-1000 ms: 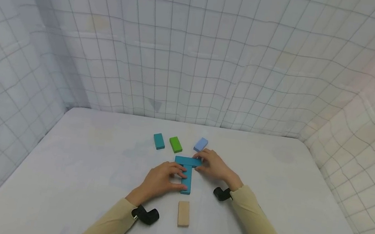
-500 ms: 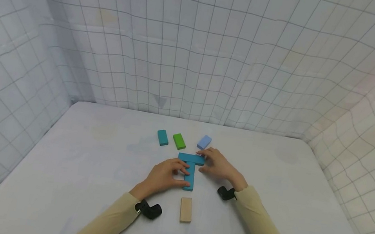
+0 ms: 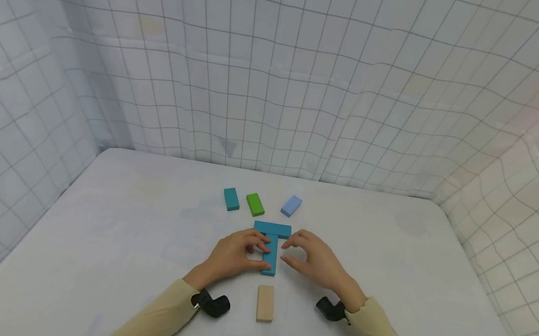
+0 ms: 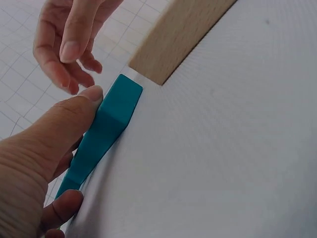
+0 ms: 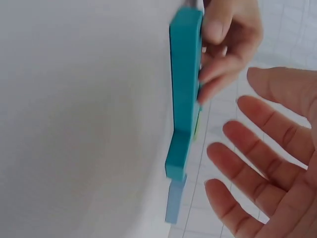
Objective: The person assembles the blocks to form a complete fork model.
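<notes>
Lower blue block (image 3: 271,258) flat on the worktop (image 3: 135,252), long axis running near to far; far end appears to meet the blue crossbar block (image 3: 273,229), laid left to right, roughly mid-side. Left hand (image 3: 235,251) the nearer, in contact: comes in from the block's left, fingers bent, thumb and fingertips resting on it well apart along its length, no pinch seen. Right hand (image 3: 317,261) just off the block's right side, block lying to the left of its fingertips; fingers loosely bent and spread, nothing held, palm turned inward. Wooden block (image 3: 265,303) on the near side, roughly in line, not touching
</notes>
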`<state>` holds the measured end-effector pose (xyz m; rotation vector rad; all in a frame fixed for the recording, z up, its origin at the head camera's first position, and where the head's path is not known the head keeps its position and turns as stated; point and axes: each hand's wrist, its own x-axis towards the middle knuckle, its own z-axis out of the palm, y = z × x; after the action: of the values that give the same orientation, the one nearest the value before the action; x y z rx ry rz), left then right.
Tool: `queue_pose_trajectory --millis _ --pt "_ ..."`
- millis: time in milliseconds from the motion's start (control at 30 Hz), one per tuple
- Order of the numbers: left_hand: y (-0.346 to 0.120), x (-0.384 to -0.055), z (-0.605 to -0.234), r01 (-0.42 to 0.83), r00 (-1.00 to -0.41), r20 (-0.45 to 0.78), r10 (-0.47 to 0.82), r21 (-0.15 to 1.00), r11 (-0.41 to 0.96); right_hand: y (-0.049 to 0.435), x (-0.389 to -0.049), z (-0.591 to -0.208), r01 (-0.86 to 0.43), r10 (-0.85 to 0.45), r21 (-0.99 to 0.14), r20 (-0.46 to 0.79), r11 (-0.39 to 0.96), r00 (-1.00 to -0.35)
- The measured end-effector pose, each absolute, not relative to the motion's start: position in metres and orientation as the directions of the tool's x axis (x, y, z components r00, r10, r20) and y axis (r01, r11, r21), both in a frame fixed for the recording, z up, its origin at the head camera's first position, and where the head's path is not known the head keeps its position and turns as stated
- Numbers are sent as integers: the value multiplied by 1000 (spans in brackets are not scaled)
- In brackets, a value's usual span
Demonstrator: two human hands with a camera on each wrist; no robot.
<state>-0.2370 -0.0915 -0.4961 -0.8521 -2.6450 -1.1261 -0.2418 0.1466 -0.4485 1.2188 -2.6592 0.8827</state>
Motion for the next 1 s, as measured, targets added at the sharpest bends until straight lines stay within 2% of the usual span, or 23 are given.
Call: queue_pose_trajectory --millis 133,300,433,567,767,1000 --pt "-92 -237 -495 558 -825 344 448 618 554 145 -225 -449 -749 -739 -505 281 429 -613" --pt "-93 -236 -495 559 -825 351 443 624 546 143 -208 -451 -731 -802 -542 163 414 -575" --pt "-93 -236 -496 556 -826 347 444 630 542 143 -198 -453 -749 -840 -513 92 420 -534" --pt "-93 -236 -498 552 -828 342 444 638 537 141 -190 -455 -791 -865 -457 84 407 -494" --pt "-93 -234 -498 552 -829 349 437 638 536 136 -181 -456 -823 -864 -376 103 425 -493" --pt "-93 -236 -498 557 -825 355 440 638 531 132 -181 -457 -804 -845 -391 107 448 -523"
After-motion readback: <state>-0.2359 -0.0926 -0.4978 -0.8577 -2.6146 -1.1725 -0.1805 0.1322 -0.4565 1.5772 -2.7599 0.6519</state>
